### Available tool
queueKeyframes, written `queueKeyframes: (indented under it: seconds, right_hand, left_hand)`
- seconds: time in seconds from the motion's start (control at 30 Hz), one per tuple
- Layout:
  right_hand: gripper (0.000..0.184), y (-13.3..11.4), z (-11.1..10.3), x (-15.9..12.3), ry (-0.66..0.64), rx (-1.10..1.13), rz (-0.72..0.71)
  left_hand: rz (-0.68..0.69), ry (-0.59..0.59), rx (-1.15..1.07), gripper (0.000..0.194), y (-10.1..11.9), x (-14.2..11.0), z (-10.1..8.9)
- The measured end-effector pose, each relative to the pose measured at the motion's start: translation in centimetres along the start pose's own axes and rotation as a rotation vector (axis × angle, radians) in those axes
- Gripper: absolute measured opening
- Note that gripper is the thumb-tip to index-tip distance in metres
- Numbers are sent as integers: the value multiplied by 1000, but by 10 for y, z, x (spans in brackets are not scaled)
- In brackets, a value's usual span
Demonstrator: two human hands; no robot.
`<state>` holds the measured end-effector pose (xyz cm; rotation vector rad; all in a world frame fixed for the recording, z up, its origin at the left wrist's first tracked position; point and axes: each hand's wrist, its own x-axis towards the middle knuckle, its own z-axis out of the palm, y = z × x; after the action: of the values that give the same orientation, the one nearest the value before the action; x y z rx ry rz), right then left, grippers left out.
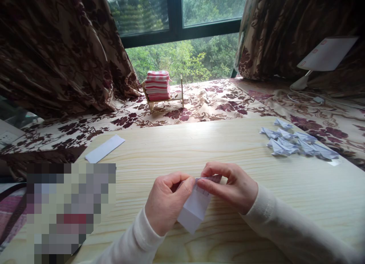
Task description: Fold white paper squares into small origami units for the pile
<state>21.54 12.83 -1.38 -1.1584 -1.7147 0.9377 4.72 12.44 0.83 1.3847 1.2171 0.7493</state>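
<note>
Both my hands pinch one small folded piece of white paper (194,211) just above the pale wooden table (176,146). My left hand (168,201) grips its left edge with thumb and fingers curled. My right hand (230,186) pinches the top edge from the right. The paper's lower end points down toward me, close to the tabletop. Both arms wear cream sleeves.
A flat white paper strip (105,148) lies at the table's far left. Several folded paper figures (296,144) are heaped at the far right. Behind, on a floral cloth, stand a small wooden rack with striped pink cloths (157,85) and a white lamp (322,59) with its cable.
</note>
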Motion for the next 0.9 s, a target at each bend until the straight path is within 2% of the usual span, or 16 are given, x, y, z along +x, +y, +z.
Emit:
queueKeyframes:
  seconds: [0.13,0.33,0.43,0.53,0.6,0.67,0.73,0.83,0.9]
  right_hand:
    - [27,-1,0,0,-19,0,2]
    - [25,-6,-4,4,-17,-17,-95]
    - [23,-4,-7,7,8,8,-75]
    - [23,1,-20,10,9,22,-9]
    - [22,4,-34,11,49,10,80]
    - [22,6,-45,13,193,-6,177]
    - [24,5,-47,13,234,4,196]
    - [33,0,-30,13,140,62,169]
    - [35,-4,-14,13,21,188,137]
  left_hand:
    - [53,26,50,24,-1,0,-1]
    - [185,139,151,23,1,0,1]
    - [204,176,163,24,2,1,0]
    - [219,209,142,23,1,3,-3]
    - [190,287,61,22,-1,5,-8]
    - [111,414,-90,17,-4,9,-13]
    - [24,479,-242,17,-7,12,-14]
    - [-7,376,-344,26,-9,14,-7]
    - [-2,287,-352,26,-9,12,0]
